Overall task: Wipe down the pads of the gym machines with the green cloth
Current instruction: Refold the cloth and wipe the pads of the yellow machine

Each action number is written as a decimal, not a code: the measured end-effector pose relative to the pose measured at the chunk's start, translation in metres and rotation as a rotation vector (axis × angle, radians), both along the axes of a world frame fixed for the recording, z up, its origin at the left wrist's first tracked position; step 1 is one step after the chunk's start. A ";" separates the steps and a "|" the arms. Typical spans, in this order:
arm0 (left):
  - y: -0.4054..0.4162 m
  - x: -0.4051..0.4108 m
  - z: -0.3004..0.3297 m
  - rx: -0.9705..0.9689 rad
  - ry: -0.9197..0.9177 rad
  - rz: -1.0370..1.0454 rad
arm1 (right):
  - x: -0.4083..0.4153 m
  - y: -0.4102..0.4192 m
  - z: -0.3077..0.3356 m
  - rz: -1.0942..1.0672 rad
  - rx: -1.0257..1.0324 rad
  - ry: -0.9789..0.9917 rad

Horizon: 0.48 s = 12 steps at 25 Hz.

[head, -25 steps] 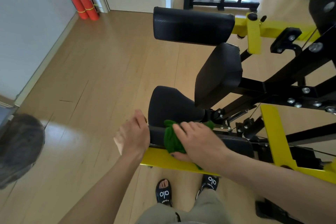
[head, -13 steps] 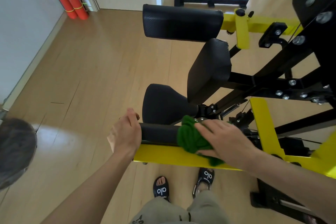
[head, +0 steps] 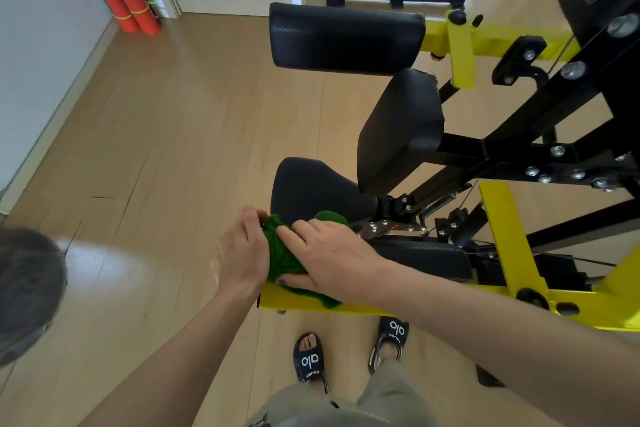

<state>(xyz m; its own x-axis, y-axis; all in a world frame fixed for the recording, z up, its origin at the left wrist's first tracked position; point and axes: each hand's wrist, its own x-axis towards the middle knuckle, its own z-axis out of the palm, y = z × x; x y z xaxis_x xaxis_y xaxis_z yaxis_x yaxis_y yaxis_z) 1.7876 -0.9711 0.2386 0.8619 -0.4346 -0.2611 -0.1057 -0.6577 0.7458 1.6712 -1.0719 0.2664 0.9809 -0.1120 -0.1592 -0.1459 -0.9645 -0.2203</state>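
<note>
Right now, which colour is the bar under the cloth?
Bright yellow: the bar under the green cloth shows best in the head view.

The green cloth (head: 282, 255) was bunched into a thick wad at the near end of a low black pad (head: 420, 255) on a yellow bar, a corner trailing onto the yellow. Beyond it sat a rounded black seat pad (head: 311, 185), a tilted rectangular pad (head: 401, 128) above that, and a long horizontal pad (head: 346, 36) farthest off. The cloth possibly touched the seat's near edge.
</note>
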 end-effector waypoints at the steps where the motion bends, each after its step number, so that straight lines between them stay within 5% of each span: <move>1: 0.001 0.000 0.000 -0.005 0.003 -0.007 | -0.016 -0.008 0.001 -0.010 -0.008 0.022; 7: 0.000 -0.002 -0.001 0.048 -0.050 -0.014 | -0.129 -0.073 0.038 -0.332 -0.041 0.340; 12: -0.001 -0.003 0.000 0.058 -0.055 0.030 | -0.068 -0.102 0.029 -0.654 0.456 0.700</move>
